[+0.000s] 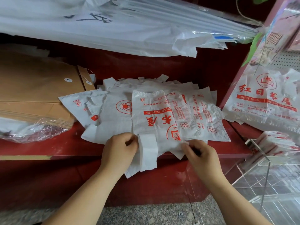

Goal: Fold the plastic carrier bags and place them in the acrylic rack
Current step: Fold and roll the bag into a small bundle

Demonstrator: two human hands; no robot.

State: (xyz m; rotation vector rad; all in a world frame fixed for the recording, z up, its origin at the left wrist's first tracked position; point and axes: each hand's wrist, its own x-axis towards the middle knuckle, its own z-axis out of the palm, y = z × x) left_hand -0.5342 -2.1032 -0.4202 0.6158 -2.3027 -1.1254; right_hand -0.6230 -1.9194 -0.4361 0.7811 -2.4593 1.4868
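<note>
A white plastic carrier bag point(152, 114) with red print lies folded lengthwise on top of a loose pile of the same bags point(209, 117) on a dark red shelf point(48, 146). Its handle end hangs over the shelf's front edge. My left hand point(120, 148) pinches the bag's near left edge by the handle. My right hand point(199, 153) pinches its near right edge. The clear acrylic rack point(266, 161) stands at the right and holds several folded bags point(279, 142).
Brown string-tie envelopes point(37, 88) are stacked at the left, partly in clear wrap. Big white plastic sheets point(113, 25) overhang from the shelf above. More printed bags point(266, 98) hang at the right above the rack. Grey stone floor lies below.
</note>
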